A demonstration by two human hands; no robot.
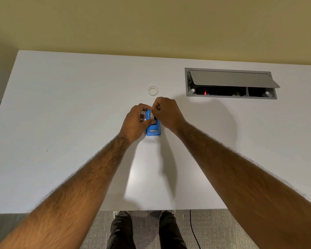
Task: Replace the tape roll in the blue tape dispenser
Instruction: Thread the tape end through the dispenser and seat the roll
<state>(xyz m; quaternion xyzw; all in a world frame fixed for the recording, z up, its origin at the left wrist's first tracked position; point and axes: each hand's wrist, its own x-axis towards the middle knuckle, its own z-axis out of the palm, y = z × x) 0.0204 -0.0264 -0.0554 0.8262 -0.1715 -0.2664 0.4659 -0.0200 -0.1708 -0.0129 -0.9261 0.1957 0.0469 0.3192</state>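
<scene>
- The blue tape dispenser (152, 129) lies on the white bench (79, 108), near its middle; only its near end with a small metal strip shows fully, the far end being covered by both hands
- The left hand (136, 123) wraps the dispenser's left side, fingers (142, 107) curled over the top and thumb pressed on the blue body; something white shows between these fingers, too hidden to name
- The right hand (167, 113) comes in from the right, its fingers bent and pinching a white tape roll (152, 115) at the dispenser's far end; most of the roll is hidden, and whether it sits in its seat cannot be told
- A second white ring (153, 91) lies flat just beyond the hands, apart from them; whether it is a full roll or a bare core is hard to make out
- A grey cable hatch (230, 83) stands open to the right, its inside dark and unclear
</scene>
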